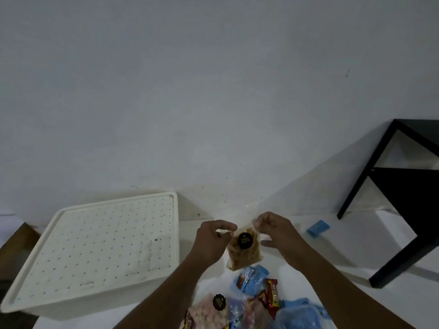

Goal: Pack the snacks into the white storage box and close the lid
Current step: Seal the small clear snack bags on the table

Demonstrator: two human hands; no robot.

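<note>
presently both hands are raised over the white worktop [308,255] and share one item: a clear snack bag [244,248] of brown fried pieces bearing a round black label. left hand [210,243] pinches the bag's upper left edge between thumb and fingertips, the other fingers curled; right hand [275,230] pinches the upper right edge in like manner. the bag hangs upright between them, its transparent top rising above the fingers, its lower end clear of the surface and just above the remaining snacks. white storage box [47,305] stands to the left of the hands, against the wall, with its perforated lid [99,252] seated on top; some dark specks show on the lid. snack pile [249,298] lies at the near edge between the forearms: a blue packet, red-wrapped bars, a pinkish bag with a second black label, and crumpled blue plastic at the right. these overlap one another; exact count cannot be told. a small blue block [317,228] lies on the worktop to the right of the right hand, well apart from the pile. a black frame table [403,210] stands at the far right, beside the grey wall [190,91]. lighting is dim and label print is unreadable.
</note>
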